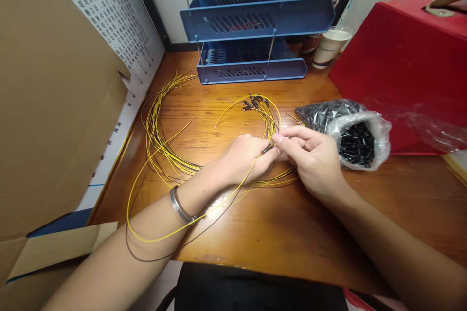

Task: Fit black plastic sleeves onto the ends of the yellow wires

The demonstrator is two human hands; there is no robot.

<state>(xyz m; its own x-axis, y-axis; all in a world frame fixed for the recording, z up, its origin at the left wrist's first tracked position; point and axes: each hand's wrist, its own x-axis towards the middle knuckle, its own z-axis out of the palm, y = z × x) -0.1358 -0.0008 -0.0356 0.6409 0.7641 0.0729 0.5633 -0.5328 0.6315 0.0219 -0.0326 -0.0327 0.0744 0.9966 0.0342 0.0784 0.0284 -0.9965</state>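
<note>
Near the middle of the wooden desk, my left hand is closed, pinching a thin wire pair, one strand yellow and one dark. Its loop hangs over my left forearm. My right hand meets the left and pinches the yellow wire at the fingertips. A small black piece shows between the hands, too small to name. Just beyond them lie the black connector ends of several yellow and dark wires. The long wire bundle curves across the desk on the left and passes behind my hands.
A clear plastic bag of small black parts stands open right of my hands. Behind are a blue two-tier tray, a paper cup and a red box. Cardboard borders the left side.
</note>
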